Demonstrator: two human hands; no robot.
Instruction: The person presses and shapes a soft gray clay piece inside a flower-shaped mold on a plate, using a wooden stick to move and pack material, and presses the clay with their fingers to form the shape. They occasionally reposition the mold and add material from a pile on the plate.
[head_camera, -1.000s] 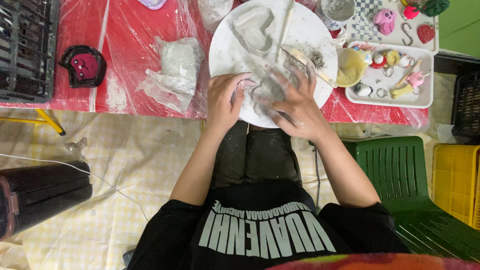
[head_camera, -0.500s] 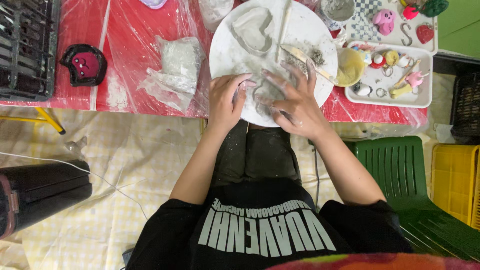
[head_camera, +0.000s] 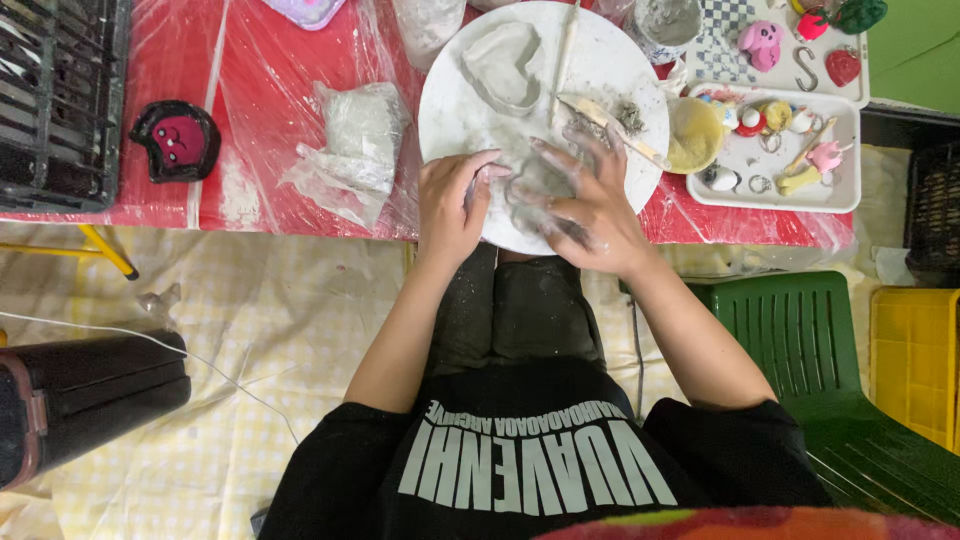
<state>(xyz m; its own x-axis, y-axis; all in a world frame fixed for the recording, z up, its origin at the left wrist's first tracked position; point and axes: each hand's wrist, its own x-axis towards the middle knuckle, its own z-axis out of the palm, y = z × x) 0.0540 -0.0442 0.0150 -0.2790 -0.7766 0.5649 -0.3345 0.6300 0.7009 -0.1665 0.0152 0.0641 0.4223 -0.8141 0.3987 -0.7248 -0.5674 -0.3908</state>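
A round white board (head_camera: 450, 90) lies on the red plastic-covered table. Near its front edge sits a small grey clay piece (head_camera: 527, 190). My left hand (head_camera: 450, 205) curls against the piece's left side. My right hand (head_camera: 590, 195), smeared with clay, spreads its fingers over the piece's right side. A finished heart-shaped clay dish (head_camera: 503, 65) rests at the back of the board. Beside the dish lie a thin wooden stick (head_camera: 565, 45) and a flat wooden tool (head_camera: 610, 125).
A bag of grey clay (head_camera: 355, 140) lies left of the board. A yellow sponge (head_camera: 692, 135) and a white tray (head_camera: 835, 190) of small painted figures sit at the right. A dark face-shaped dish (head_camera: 178, 138) rests at the left. A green chair (head_camera: 800, 340) and yellow crate (head_camera: 915, 360) stand at the right.
Both hands stay on the clay piece; the fingers have shifted slightly around it. Nothing else has moved.
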